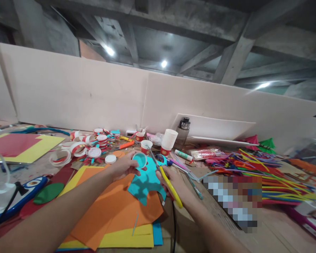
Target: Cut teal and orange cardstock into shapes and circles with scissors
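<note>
Head view: My left grip (127, 165) pinches a teal-faced ring (139, 160) mid-frame; my right grip (177, 182) holds yellow-handled scissors (169, 187).
Work looks partway: decorated cup pieces (94, 152) left of centre, teal paper (144, 182) cut ragged, stacked cups (169, 139) apparently uncut.

And there's open room low over the orange sheets (107, 211), between the left forearm (68, 203) and the right forearm (208, 219)! Far centre, it's tight: the cup stack (169, 139) and the bottle (182, 135) stand upright before the white boards (94, 91). Far left, cup rings (80, 149) crowd the worktop (276, 228); right, pipe cleaners (287, 182) sprawl in a heap, and a black cable (174, 225) cuts through the near lane.
</note>
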The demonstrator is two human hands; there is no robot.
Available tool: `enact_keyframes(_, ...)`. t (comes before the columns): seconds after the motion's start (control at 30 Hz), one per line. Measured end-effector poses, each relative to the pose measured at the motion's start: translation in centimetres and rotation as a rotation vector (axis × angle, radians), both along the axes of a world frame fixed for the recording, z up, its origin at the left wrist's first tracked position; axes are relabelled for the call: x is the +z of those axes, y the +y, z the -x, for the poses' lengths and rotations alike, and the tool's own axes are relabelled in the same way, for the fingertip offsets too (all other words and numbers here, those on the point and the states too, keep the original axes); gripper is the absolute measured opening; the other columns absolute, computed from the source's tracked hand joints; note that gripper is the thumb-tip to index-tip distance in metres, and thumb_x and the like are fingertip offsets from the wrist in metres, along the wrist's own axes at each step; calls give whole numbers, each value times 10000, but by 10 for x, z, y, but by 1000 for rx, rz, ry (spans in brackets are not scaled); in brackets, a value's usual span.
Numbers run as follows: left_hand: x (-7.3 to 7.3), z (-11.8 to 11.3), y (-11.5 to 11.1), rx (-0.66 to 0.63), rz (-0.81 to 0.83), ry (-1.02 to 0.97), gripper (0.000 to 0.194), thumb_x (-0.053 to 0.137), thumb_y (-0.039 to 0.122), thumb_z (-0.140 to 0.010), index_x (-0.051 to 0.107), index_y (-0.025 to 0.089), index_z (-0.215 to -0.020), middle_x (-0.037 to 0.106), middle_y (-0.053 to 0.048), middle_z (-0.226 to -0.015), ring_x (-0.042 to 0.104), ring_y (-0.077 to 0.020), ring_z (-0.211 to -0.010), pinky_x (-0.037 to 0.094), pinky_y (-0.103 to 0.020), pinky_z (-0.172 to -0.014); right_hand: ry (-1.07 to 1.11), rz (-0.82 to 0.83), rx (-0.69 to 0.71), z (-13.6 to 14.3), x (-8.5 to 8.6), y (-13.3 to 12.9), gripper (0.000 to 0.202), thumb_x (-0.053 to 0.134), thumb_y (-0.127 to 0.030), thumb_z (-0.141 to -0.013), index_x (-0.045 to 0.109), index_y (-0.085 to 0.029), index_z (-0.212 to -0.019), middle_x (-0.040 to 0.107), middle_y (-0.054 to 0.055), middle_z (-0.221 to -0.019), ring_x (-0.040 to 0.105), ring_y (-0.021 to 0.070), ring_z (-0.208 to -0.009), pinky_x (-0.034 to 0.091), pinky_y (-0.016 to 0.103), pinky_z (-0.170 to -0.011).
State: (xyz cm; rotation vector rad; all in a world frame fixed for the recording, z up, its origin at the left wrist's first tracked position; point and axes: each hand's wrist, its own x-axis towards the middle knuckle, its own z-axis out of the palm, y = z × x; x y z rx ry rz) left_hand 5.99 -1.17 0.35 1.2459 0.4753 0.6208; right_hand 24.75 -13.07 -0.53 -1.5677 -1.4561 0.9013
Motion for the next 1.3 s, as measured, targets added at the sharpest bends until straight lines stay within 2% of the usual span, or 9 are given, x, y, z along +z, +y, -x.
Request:
enact_keyframes(0.13,-6,4,8,-40,53,-9,552,732,145,-634,529,199,-1144,611,-63,-982,671,-196,-889,522,-252,-702,-194,-16,-46,-10,13,1,339,490,-549,-853,515,-212,-830,522,-33,-627,477,99,-489,335,214,-457)
enact_keyframes(0.3,-17,6,14,-31,-9,15,643,795,174,-593,515,219,-1170,618,-52,-1018,663,-196,-937,504,-290,-803,-656,-53,-91,-13,15,-3,269,563,-456,-823,629,-199,-870,643,56,-856,599,192,-776,396,269,-649)
enact_keyframes(0.43,-21,5,14,57,-162,127,640,784,304,-621,511,204,-1192,645,-52,-953,660,-200,-863,515,-316,-734,-954,-1,-149,-11,6,-4,275,610,-383,-771,648,-197,-970,665,118,-964,607,266,-911,404,317,-734)
enact_keyframes(0.53,-23,7,16,131,-412,275,633,778,359,-599,564,202,-1174,660,-49,-953,634,-195,-816,497,-303,-694,-1065,48,-165,-10,1,-3,291,582,-307,-760,637,-180,-1016,659,148,-1009,614,285,-932,412,333,-739)
enact_keyframes(0.63,-28,9,19,159,-667,428,633,799,368,-535,630,208,-1124,666,-58,-1018,621,-221,-868,477,-295,-721,-1095,49,-190,-11,-2,-1,328,552,-307,-769,622,-173,-1060,639,165,-1060,610,293,-964,421,336,-739)
enact_keyframes(0.73,-34,13,18,133,-810,529,644,820,360,-472,678,221,-1085,667,-65,-1050,616,-258,-922,466,-301,-752,-1098,56,-184,-12,-3,0,323,534,-296,-773,622,-175,-1060,630,162,-1070,604,291,-980,422,333,-736)
enact_keyframes(1.0,-31,21,9,105,-900,495,666,848,328,-425,702,257,-1071,674,-67,-1117,598,-310,-1043,440,-344,-877,-1034,38,-151,-17,-5,3,306,586,-307,-773,624,-179,-1048,647,139,-1063,595,266,-997,403,309,-779)
enact_keyframes(1.1,-25,24,16,114,-865,445,563,805,390,-537,700,245,-1071,677,-74,-1124,611,-277,-1026,445,-319,-854,-1031,21,-119,-18,-7,4,274,603,-320,-760,648,-185,-995,655,133,-1049,588,269,-1006,393,311,-802)
enact_keyframes(1.3,-22,46,56,548,-784,463,205,684,362,-678,738,210,-805,723,-56,-824,622,-232,-796,418,-299,-733,-1041,-6,-197,-17,-8,7,315,560,-315,-772,632,-169,-1042,655,144,-1045,597,271,-994,402,313,-792)
